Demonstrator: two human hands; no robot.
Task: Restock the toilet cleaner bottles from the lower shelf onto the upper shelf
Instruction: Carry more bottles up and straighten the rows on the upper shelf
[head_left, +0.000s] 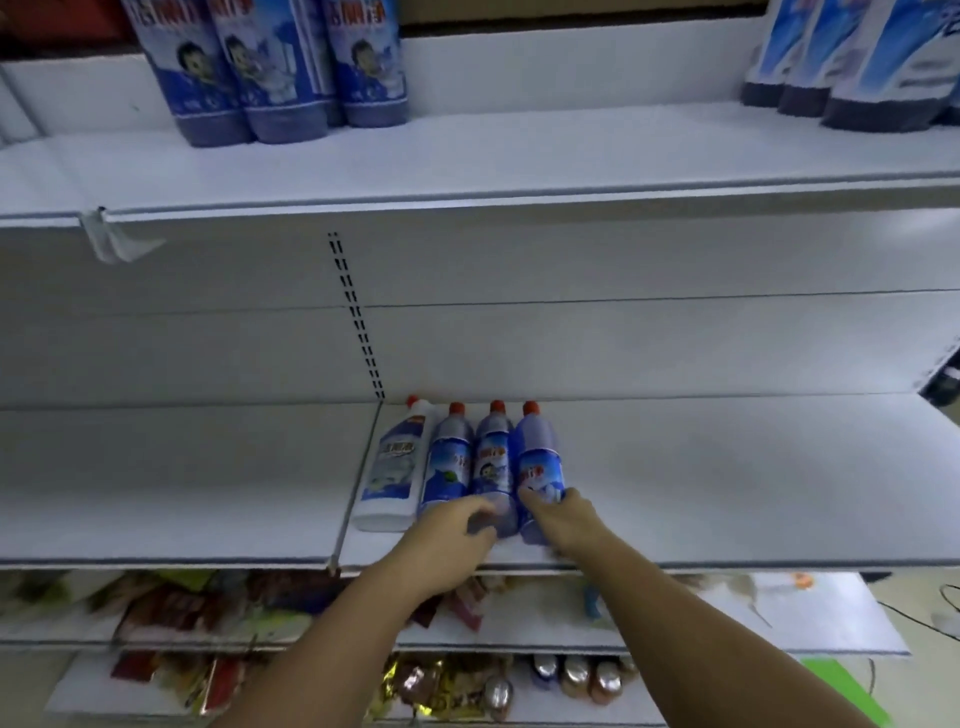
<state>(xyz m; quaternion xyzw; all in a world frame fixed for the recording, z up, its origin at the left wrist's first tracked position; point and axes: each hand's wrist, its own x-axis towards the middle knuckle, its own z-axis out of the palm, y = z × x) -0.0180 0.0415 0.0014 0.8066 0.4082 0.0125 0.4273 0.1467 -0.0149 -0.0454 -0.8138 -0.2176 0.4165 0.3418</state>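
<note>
Shelf (727, 493) white, lower tier: L hand (457, 535), R hand (569, 522) each grip lying blue bottles (493, 462).

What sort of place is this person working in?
Probably a shop aisle: long white shelves with a slotted upright, identical blue cleaner bottles lined up on the upper shelf, and packaged snacks on the shelves below.
</note>
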